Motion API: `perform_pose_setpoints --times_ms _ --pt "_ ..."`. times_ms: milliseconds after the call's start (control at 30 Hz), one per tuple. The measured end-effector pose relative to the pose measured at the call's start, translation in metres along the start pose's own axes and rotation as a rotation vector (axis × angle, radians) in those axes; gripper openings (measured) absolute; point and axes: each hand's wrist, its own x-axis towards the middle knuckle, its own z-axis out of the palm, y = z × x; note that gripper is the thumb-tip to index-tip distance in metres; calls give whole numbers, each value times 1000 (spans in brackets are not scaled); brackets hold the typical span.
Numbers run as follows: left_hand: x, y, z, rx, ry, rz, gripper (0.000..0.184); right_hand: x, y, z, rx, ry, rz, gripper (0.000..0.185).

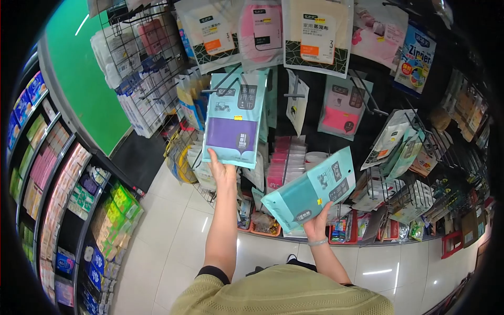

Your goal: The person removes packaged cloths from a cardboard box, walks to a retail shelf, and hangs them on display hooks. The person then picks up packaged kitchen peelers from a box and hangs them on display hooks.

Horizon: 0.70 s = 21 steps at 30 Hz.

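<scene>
White tiled floor [157, 252] stretches below a green wall [89, 68]. Ahead, the purple pack [228, 134] stands nearly upright at a display hook [219, 92]; whether it hangs there, I cannot tell. Lower right, the teal pack [294, 197] is tilted, apart from the hooks. The left hand [222, 169] has its grip closed on the purple pack's bottom edge, thumb in front; the right hand's [317, 227] grip is closed on the teal pack's lower edge. Teal seems free in hand, while purple's handling looks unfinished. Purple's print reads 多用 and 擦车巾, beside a small car drawing [221, 106]; a white bag [315, 37] reads 家用蒸笼布, a blue packet [415, 60] "Zipper".
</scene>
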Motion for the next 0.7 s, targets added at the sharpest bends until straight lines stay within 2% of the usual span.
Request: perform_pose_setpoints --times_ms 200,233,333,400,467,533,600,700 --pt "44 -43 -31 13 -151 4 49 -1 -15 -10 -6 12 -60 70" --pt "32 -40 -27 57 2 -83 54 -2 -16 -10 -5 20 -65 70" --pt "-18 -31 -28 295 171 -4 56 0 -19 -9 -8 29 -70 70" --pt "-59 -19 -47 197 -131 -186 68 2 -19 -8 -24 17 -67 71" --pt "-101 -15 -72 139 -519 -343 55 7 -15 -5 -49 -12 -58 71" --pt "-140 -8 -75 340 -395 -537 55 11 -6 0 -82 -52 -9 70" --pt "-168 -7 -89 353 -409 -444 53 12 6 7 -142 -80 62 69" --pt "-181 6 -76 265 -175 -478 47 11 32 19 -311 -135 158 68"
